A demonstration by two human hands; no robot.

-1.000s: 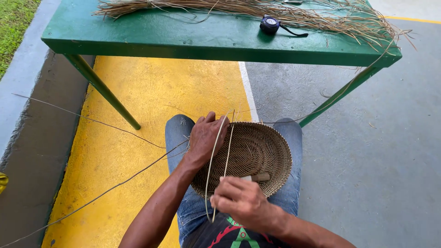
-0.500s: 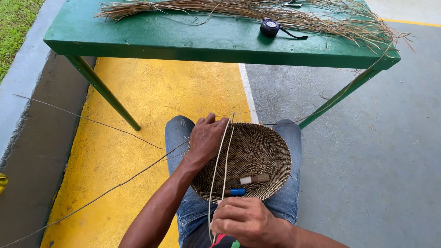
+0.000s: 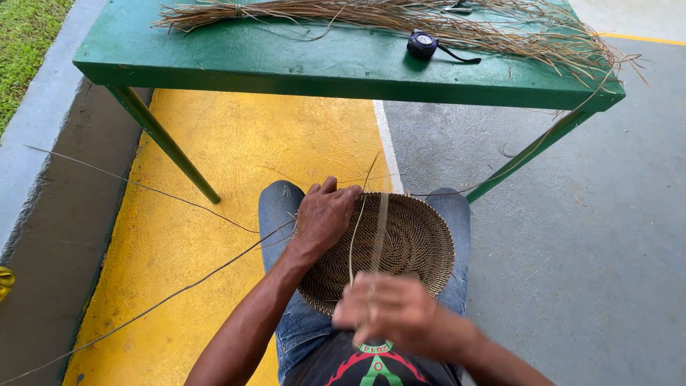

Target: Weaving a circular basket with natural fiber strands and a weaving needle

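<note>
Woven basket (image 3: 411, 239) sits on the lap, in front of the green table (image 3: 286, 64). Left hand (image 3: 325, 214) clamps the basket's far-left rim. Right hand (image 3: 389, 311), blurred at the near rim, pinches a pale fibre strand (image 3: 379, 229) running up across the basket.

One woven basket (image 3: 400, 243); two hands; one green table (image 3: 286, 64); one tape measure (image 3: 422, 44); one straw bundle (image 3: 371, 14).

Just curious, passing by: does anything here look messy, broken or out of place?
Little stands out. Dry fibres overhang the green table edge untidily, and loose strands trail across the floor. The woven basket looks undamaged.
</note>
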